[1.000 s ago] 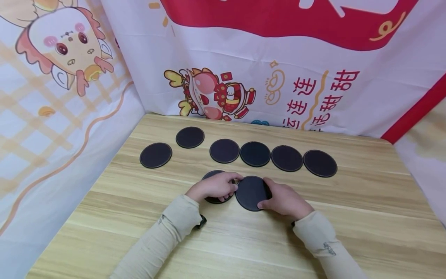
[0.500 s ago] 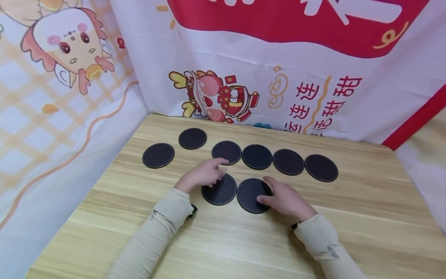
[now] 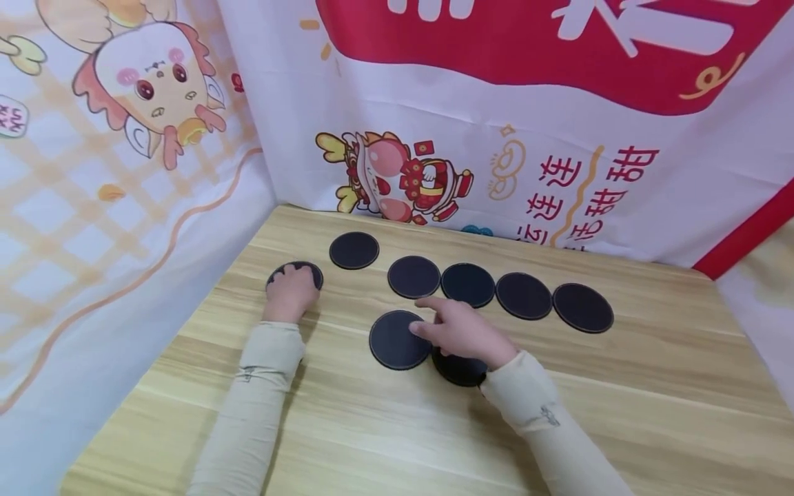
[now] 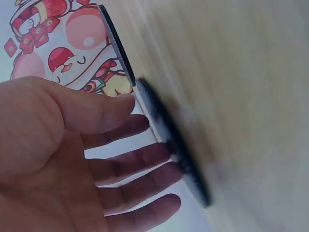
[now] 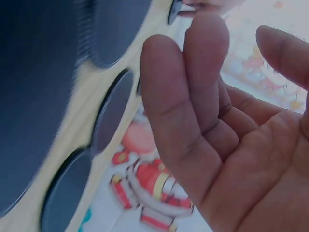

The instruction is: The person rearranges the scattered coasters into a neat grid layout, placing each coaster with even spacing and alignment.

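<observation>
On the wooden table [image 3: 347,434], the person's right hand [image 3: 462,331], thumb apart from its fingers, is over two nearer discs [image 3: 395,348]; whether touching, I can't tell. The left hand [image 3: 291,293] spreads its fingers over the leftmost disc [image 3: 315,272]. Five other discs [image 3: 524,296] lie behind the pair.

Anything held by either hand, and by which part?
Right hand: nothing held. Left hand: at the leftmost flat black round disc, touching or just above it; no closed grip visible.
</observation>
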### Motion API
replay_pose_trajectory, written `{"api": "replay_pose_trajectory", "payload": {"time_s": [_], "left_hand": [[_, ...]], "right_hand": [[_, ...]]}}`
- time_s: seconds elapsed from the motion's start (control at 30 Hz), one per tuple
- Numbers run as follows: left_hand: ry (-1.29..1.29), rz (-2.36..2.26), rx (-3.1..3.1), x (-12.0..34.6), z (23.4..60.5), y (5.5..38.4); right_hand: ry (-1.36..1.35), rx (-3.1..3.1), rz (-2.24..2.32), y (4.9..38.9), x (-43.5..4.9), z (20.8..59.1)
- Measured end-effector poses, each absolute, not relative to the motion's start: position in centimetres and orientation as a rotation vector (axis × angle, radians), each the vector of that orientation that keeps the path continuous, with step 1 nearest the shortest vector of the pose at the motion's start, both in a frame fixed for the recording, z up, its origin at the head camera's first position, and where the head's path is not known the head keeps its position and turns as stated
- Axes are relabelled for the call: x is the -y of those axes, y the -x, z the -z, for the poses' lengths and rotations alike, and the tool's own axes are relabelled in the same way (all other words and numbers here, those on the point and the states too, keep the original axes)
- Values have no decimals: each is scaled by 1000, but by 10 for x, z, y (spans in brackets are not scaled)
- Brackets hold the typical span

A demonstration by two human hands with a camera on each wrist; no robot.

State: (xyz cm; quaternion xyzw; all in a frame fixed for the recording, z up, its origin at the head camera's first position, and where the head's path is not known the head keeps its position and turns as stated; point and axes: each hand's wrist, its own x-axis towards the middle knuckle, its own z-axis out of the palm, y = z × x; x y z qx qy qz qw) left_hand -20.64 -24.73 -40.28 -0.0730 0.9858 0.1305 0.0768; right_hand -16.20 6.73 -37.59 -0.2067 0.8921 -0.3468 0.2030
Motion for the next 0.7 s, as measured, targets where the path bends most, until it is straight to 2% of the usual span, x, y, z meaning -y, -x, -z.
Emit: {"api": "replay_pose_trajectory", "payload": {"time_s": [0.3,0.57,0.7], "left_hand": [[-6,-561,-2847,240,397,215],[292,-440,-2896,248,388,205],[301,-412,-2821,250,387,202]], "right_hand": [[506,-2293,1113,194,6,371],[233,-1946,1313,218,47,383],[97,-1818,1350,224,61,390]]}}
